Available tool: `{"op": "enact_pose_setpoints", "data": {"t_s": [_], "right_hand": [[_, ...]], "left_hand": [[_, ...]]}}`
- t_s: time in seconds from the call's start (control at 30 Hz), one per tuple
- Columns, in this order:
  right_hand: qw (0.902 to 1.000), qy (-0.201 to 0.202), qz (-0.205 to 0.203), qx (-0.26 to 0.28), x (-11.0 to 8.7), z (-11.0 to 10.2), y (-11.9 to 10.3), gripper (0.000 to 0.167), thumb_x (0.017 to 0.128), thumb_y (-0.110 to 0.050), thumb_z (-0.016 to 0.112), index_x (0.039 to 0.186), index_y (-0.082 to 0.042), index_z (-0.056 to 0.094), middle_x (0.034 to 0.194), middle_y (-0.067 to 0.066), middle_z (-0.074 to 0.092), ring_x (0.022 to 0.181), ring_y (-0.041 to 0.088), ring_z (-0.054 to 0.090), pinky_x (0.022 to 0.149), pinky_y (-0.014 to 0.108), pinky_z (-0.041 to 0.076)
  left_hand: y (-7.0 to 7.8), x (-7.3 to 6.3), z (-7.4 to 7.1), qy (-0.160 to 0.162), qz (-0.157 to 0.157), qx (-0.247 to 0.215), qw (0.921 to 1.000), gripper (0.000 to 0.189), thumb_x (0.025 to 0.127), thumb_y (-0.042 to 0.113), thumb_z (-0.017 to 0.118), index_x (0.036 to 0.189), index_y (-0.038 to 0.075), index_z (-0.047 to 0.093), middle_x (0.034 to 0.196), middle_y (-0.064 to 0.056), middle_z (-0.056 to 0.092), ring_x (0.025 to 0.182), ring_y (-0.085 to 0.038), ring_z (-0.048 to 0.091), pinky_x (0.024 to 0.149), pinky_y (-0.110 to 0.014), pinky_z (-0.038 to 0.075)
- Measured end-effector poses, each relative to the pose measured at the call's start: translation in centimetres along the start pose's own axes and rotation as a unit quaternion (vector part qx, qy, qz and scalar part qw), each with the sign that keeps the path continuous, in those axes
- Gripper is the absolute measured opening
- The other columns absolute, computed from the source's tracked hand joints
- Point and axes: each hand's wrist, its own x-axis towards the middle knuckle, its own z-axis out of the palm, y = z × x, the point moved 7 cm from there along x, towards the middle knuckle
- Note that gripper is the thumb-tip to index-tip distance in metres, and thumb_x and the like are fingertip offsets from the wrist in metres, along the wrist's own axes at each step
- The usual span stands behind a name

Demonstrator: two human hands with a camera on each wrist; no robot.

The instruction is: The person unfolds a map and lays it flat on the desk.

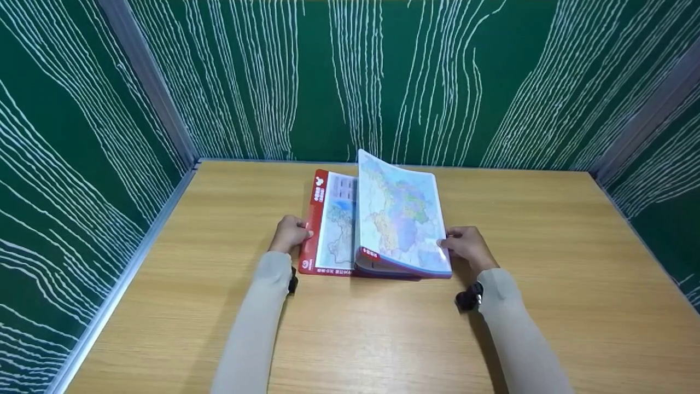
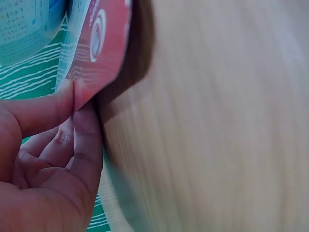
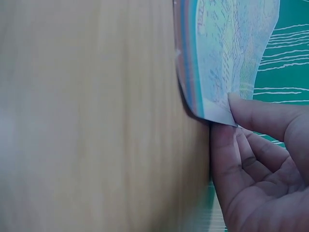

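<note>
A glossy map point(image 1: 402, 210) with coloured regions lies at the middle of the table, its upper panel arching over a lower panel. That lower panel shows a red border point(image 1: 311, 241) with white print and another map outline beside it. My left hand point(image 1: 290, 234) pinches the red border at the left side, and the left wrist view shows the thumb on top with a finger underneath. At the right side, my right hand point(image 1: 467, 246) pinches the edge of the map between thumb and fingers. A white map face point(image 3: 224, 63) bends up from that grip in the right wrist view.
The wooden table point(image 1: 383, 339) extends around the map on all sides. Green panels point(image 1: 311, 82) with wavy white lines stand behind and at both sides, joined by grey metal posts point(image 1: 150, 82). A black device point(image 1: 469, 298) is worn on the right wrist.
</note>
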Motion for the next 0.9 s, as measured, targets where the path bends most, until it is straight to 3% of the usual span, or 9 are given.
{"op": "enact_pose_setpoints", "data": {"t_s": [0.3,0.37,0.63,0.9], "right_hand": [[0.9998,0.006,-0.018,-0.003,0.0,-0.4,-0.1,0.044,0.088,-0.011,0.065,0.127,0.008,0.056,0.102,0.01,0.067,0.078,0.008,0.061,0.069,0.021,0.054],[0.9998,0.012,-0.014,-0.006,0.0,-0.5,-0.1,0.043,0.088,-0.01,0.065,0.126,0.007,0.058,0.101,0.009,0.067,0.077,0.008,0.061,0.068,0.021,0.053],[0.9999,0.012,-0.007,-0.009,-0.1,-0.6,0.0,0.043,0.088,-0.01,0.065,0.126,0.008,0.057,0.11,0.016,0.066,0.08,0.009,0.062,0.071,0.022,0.054],[0.9999,0.003,-0.012,-0.008,-0.4,-0.9,-0.2,0.041,0.089,-0.01,0.063,0.125,0.008,0.057,0.106,0.015,0.067,0.08,0.009,0.063,0.072,0.023,0.055]], "left_hand": [[-0.1,0.1,-0.9,0.019,0.03,0.026,0.999,0.027,0.084,-0.003,0.061,0.11,-0.009,0.067,0.103,-0.024,0.069,0.078,-0.021,0.065,0.073,-0.035,0.058],[-0.3,0.1,-1.1,0.021,0.023,0.022,0.9993,0.026,0.084,-0.003,0.061,0.109,-0.008,0.067,0.102,-0.023,0.069,0.077,-0.021,0.065,0.073,-0.036,0.058],[-0.3,0.0,-1.4,0.025,0.021,0.029,0.999,0.025,0.084,-0.002,0.062,0.108,-0.008,0.067,0.103,-0.023,0.069,0.08,-0.022,0.066,0.075,-0.036,0.058],[-0.5,-0.2,-2.0,0.036,0.02,0.026,0.9988,0.028,0.083,-0.003,0.063,0.11,-0.008,0.067,0.106,-0.024,0.069,0.089,-0.03,0.069,0.079,-0.04,0.058]]}}
